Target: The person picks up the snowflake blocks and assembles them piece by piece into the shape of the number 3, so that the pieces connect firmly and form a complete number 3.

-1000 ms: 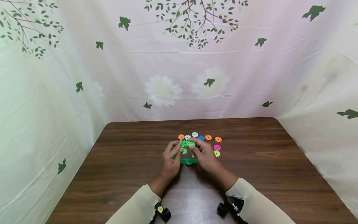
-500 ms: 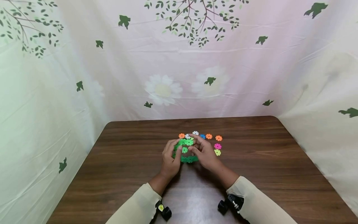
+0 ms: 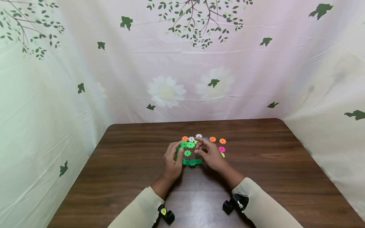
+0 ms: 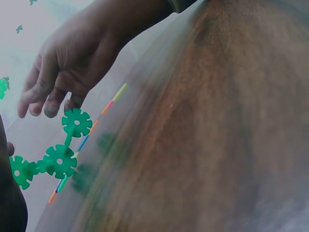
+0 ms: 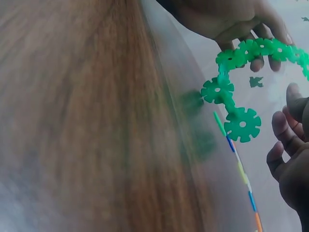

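Observation:
My left hand holds a curved chain of green flower-shaped interlocking discs above the table, gripping its left side between thumb and fingers. In the right wrist view the left hand's fingers show behind the linked discs. My right hand is just right of the chain, fingers loosely bent, with nothing visible in them. The left wrist view shows the right hand close to a green end disc. A single green disc appears inside the curve; whether it joins the chain I cannot tell.
Loose discs lie in a row beyond the hands on the brown table: orange, white, pink and others. The right hand partly covers a yellow disc. A printed curtain surrounds the table.
My right hand has drawn slightly right, away from the chain's far end. The left hand and chain have shifted a little left, so the gap between the hands is wider.

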The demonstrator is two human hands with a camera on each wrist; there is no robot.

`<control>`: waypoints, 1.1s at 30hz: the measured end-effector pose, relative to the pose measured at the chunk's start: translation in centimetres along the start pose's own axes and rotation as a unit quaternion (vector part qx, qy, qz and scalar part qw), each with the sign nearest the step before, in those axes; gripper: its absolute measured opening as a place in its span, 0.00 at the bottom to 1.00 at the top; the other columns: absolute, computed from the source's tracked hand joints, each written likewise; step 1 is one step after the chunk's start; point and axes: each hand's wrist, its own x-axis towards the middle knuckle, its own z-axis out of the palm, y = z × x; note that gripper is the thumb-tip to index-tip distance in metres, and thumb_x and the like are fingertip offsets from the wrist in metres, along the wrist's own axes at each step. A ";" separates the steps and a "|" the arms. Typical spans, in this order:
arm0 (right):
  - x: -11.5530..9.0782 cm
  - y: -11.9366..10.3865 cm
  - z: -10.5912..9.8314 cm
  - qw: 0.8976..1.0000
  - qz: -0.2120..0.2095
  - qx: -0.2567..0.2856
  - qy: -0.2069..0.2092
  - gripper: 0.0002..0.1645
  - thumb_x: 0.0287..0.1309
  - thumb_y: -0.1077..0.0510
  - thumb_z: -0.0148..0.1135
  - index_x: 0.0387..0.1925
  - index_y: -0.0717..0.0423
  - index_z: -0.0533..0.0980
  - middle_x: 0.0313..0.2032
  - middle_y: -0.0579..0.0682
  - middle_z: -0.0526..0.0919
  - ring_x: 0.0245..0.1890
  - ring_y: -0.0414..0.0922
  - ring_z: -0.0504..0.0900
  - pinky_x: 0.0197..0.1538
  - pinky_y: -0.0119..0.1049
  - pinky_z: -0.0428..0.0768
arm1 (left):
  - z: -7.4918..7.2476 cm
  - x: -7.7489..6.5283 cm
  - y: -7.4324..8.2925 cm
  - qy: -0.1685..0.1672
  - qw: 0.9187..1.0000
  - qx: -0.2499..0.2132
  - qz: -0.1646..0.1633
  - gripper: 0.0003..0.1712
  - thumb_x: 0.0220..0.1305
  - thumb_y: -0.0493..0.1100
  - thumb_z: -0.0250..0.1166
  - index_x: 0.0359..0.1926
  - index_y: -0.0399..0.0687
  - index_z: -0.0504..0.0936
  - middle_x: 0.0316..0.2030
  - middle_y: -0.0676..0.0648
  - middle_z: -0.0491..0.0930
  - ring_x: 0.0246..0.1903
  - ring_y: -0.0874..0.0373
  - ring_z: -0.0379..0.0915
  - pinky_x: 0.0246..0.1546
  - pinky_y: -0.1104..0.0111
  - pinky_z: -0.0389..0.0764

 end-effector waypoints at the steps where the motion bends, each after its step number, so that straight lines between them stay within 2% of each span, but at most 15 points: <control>1: 0.1 0.1 0.0 1.000 0.004 -0.006 -0.001 0.29 0.72 0.71 0.66 0.71 0.69 0.74 0.44 0.64 0.84 0.36 0.40 0.80 0.38 0.27 0.80 | 0.0 0.0 0.0 0.002 1.000 0.002 0.003 0.20 0.76 0.26 0.60 0.65 0.32 0.82 0.55 0.34 0.85 0.56 0.42 0.84 0.58 0.56 0.87; 7: 0.3 1.0 -0.2 0.998 0.017 -0.058 -0.003 0.21 0.72 0.68 0.67 0.64 0.68 0.81 0.43 0.61 0.86 0.39 0.44 0.81 0.40 0.29 0.80 | 0.2 -0.2 0.1 -0.004 1.000 -0.001 -0.002 0.20 0.77 0.26 0.59 0.66 0.32 0.81 0.56 0.35 0.84 0.56 0.42 0.84 0.58 0.56 0.87; 14: 1.3 2.0 -0.2 0.995 0.034 -0.093 -0.015 0.17 0.72 0.66 0.69 0.59 0.65 0.84 0.44 0.59 0.88 0.40 0.44 0.84 0.42 0.32 0.82 | 0.2 -0.2 -0.1 -0.005 1.000 -0.006 -0.004 0.22 0.77 0.26 0.59 0.68 0.36 0.81 0.56 0.35 0.84 0.56 0.42 0.84 0.58 0.55 0.87; 18: 1.9 2.4 0.1 0.994 0.036 -0.098 -0.025 0.04 0.72 0.63 0.70 0.43 0.61 0.87 0.38 0.55 0.86 0.35 0.42 0.79 0.38 0.33 0.78 | -0.1 -0.1 -0.1 -0.006 1.000 -0.006 0.004 0.24 0.76 0.25 0.59 0.69 0.36 0.80 0.56 0.35 0.83 0.55 0.41 0.84 0.57 0.55 0.87; 21: 2.0 2.7 0.2 0.994 0.028 -0.102 -0.039 0.10 0.73 0.62 0.70 0.32 0.59 0.85 0.35 0.53 0.82 0.32 0.42 0.75 0.37 0.33 0.75 | -0.2 -0.1 -0.1 -0.010 1.000 -0.007 0.004 0.24 0.77 0.25 0.59 0.70 0.37 0.80 0.57 0.35 0.83 0.56 0.42 0.84 0.57 0.54 0.87; 23: 1.9 2.9 0.3 0.993 0.022 -0.111 -0.046 0.12 0.73 0.62 0.69 0.30 0.58 0.85 0.36 0.53 0.82 0.33 0.42 0.75 0.37 0.33 0.75 | -0.1 -0.1 -0.1 -0.012 1.000 -0.005 0.003 0.24 0.77 0.25 0.59 0.70 0.37 0.80 0.57 0.35 0.83 0.57 0.42 0.83 0.58 0.53 0.87; 26: 1.8 3.4 0.3 0.989 0.019 -0.136 -0.049 0.10 0.74 0.62 0.68 0.32 0.55 0.87 0.40 0.52 0.84 0.36 0.41 0.77 0.40 0.33 0.76 | -0.1 -0.1 -0.2 -0.014 1.000 -0.003 0.000 0.24 0.77 0.26 0.59 0.70 0.38 0.80 0.57 0.36 0.83 0.57 0.42 0.83 0.58 0.52 0.87; 29: 1.8 3.6 0.2 0.984 0.008 -0.171 -0.051 0.09 0.74 0.66 0.67 0.39 0.54 0.91 0.44 0.52 0.84 0.40 0.42 0.78 0.42 0.33 0.78 | -0.1 0.0 -0.2 -0.013 1.000 -0.004 -0.001 0.23 0.78 0.26 0.59 0.69 0.37 0.81 0.56 0.35 0.83 0.56 0.42 0.83 0.58 0.53 0.87; 33: 1.8 3.9 0.2 0.974 -0.017 -0.215 -0.072 0.18 0.72 0.74 0.62 0.51 0.55 0.92 0.45 0.53 0.80 0.40 0.43 0.76 0.42 0.33 0.76 | -0.2 -0.1 -0.1 -0.009 1.000 -0.002 0.002 0.23 0.77 0.25 0.59 0.69 0.37 0.81 0.56 0.35 0.83 0.55 0.42 0.83 0.57 0.55 0.87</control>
